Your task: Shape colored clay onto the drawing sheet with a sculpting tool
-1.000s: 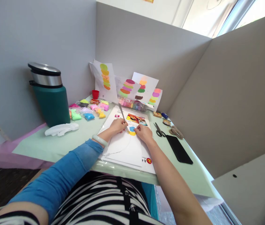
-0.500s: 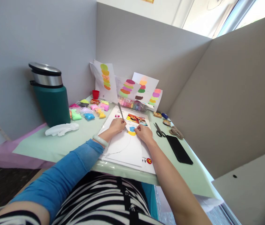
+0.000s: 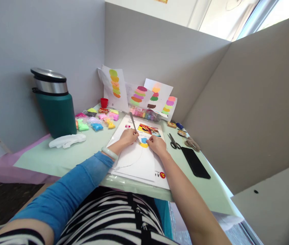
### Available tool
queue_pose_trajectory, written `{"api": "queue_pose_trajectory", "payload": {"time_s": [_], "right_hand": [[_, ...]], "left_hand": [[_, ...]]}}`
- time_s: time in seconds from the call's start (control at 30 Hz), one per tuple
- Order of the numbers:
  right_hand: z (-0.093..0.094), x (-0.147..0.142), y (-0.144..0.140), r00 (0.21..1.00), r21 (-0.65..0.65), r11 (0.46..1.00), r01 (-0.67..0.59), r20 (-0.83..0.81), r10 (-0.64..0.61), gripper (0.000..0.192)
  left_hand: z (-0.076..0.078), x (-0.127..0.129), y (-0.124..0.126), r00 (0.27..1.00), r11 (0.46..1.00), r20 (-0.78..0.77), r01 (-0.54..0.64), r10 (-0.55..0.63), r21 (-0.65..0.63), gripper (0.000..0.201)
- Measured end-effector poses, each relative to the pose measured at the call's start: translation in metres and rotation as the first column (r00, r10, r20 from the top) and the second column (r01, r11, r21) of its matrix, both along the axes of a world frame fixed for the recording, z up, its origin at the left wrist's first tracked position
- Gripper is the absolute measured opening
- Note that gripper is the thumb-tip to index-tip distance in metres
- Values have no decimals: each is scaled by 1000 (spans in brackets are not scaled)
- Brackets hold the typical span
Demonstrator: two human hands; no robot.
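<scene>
My left hand (image 3: 129, 136) is closed round a metal fork (image 3: 133, 124), its handle slanting up and its tines down at the left edge of a yellow clay piece (image 3: 143, 145). A flat blue clay patch (image 3: 143, 140) lies just above the yellow one on a white sheet (image 3: 136, 166) with a thin pencil line. My right hand (image 3: 157, 145) rests at the right edge of both clay pieces, fingers curled together; whether anything is between its fingertips is hidden. Beneath the sheet lies a printed pad (image 3: 163, 182) with a colourful picture.
Left are a green flask (image 3: 56, 114), a white crumpled tissue (image 3: 67, 140), several clay packets (image 3: 97, 126) and a red cup (image 3: 104, 102). Right are scissors (image 3: 174, 142) and a black phone (image 3: 195, 162). Colour-swatch sheets (image 3: 113, 89) lean on the back partition.
My left hand and the fork have shifted very slightly to the right along the yellow clay. My right hand stays in place.
</scene>
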State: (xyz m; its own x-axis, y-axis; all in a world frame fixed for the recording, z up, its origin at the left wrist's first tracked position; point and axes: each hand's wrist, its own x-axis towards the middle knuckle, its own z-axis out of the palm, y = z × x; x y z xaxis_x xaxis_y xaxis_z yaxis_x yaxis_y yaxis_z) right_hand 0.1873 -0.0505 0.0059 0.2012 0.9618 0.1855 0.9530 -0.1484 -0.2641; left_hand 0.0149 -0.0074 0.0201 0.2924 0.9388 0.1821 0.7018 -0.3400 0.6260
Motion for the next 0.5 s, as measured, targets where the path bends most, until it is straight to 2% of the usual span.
{"api": "queue_pose_trajectory", "payload": {"time_s": [0.23,0.5], "right_hand": [[-2,1,2,1000,13,1000,-3,-22,3,21],[-3,2,3,1000,15,1000,-2,-23,2,21]], "left_hand": [[2,0,-1,999,999,-5,-41,41,-22,23],[4,-1,-2,998,998,-26,-56,56,25,23]]}}
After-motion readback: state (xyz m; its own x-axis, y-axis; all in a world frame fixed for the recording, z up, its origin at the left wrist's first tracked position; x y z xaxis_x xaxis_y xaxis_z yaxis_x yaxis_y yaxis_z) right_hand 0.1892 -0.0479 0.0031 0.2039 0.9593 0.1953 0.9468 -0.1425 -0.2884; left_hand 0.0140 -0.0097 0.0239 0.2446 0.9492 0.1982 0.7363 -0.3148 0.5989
